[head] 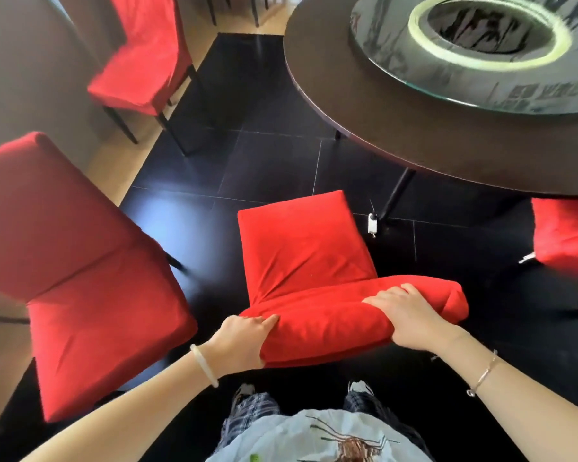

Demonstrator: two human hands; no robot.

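A chair in a red fabric cover (301, 251) stands in front of me, its seat pointing toward the round table and its backrest top nearest me. My left hand (239, 341) grips the left end of the backrest top, fingers curled over the fabric. My right hand (411, 315) grips the right part of the same top edge, fingers over the front and thumb behind. Both wrists wear thin bracelets.
A large dark round table (397, 105) with a glass turntable (474, 48) fills the upper right. More red-covered chairs stand at left (74, 271), far left back (141, 55) and right edge (568, 235). A small white object (372, 224) lies on the black tiled floor by a table leg.
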